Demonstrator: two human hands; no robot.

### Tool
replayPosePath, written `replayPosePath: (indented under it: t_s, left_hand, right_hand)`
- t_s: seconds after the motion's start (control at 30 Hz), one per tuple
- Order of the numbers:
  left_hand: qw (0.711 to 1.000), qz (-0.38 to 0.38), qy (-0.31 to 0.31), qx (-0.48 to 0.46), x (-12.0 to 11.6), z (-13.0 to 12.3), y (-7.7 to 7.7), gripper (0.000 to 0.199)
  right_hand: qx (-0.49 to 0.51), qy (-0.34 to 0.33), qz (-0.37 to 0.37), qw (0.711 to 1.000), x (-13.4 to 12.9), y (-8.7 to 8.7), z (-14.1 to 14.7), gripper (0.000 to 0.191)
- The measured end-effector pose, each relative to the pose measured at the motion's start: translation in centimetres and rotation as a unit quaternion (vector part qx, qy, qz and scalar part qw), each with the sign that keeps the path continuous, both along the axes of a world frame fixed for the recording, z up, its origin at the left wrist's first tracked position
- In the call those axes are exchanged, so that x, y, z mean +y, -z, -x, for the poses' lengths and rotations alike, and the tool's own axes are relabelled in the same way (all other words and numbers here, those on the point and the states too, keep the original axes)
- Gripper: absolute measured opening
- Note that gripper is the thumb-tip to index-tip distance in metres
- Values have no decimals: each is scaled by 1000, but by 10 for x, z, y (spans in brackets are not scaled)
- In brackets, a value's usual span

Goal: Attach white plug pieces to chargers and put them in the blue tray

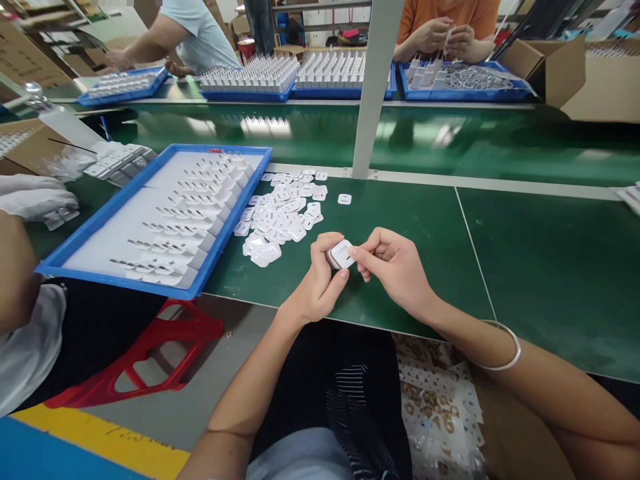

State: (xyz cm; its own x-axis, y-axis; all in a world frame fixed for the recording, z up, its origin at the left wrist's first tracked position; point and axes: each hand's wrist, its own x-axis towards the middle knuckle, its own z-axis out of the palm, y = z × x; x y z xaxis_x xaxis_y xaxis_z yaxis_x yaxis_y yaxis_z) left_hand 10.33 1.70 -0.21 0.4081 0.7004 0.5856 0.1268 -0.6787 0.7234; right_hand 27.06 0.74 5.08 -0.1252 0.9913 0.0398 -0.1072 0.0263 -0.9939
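Note:
My left hand (pixel 323 280) is closed around a small white charger housing (pixel 332 259), held just above the green bench near its front edge. A white slotted cover plate (pixel 343 254) lies against the housing's face, which is turned toward me. At the right edge of that plate, the thumb and forefinger of my right hand (pixel 393 267) are pinched together, with the other fingers curled in. To the left of my hands, a loose pile of similar white cover plates (pixel 280 210) is spread on the bench. One single plate (pixel 345 199) lies apart from it.
A blue-rimmed tray (pixel 195 283) holds rows of white housings with metal pins. Beyond a metal post (pixel 375 87) runs a green conveyor (pixel 310 133), with more trays and two people behind it. A neighbour's gloved hand (pixel 37 197) and a red stool (pixel 150 353) are at left.

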Motion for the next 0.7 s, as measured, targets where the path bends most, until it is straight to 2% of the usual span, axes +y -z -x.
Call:
replayPosePath:
  t_s: [0.13,0.2,0.3,0.4,0.53,0.7]
  left_hand:
    - [1000,25,8,4,-1,0,-2,39]
    - [999,30,14,-19,-1,0,-2,36]
    - [997,35,32,-66,-1,-2,-1,36]
    - [995,46,41,-83,-1,-3,0,36]
    - [993,52,47,-96,0,-2,1,31]
    - [994,53,35,-87,2,-2,2,30]
  right_hand:
    - [-4,13,-13,1000,0,3,1,37]
    - [16,-3,-5,1000,2,5,1,38]
    - [93,-36,40,994,7,6,1,39]
    - [153,-29,101,983,12,7,1,44]
    - [172,-16,152,973,17,8,0,48]
    - [176,-14,170,970,19,10,-2,47]
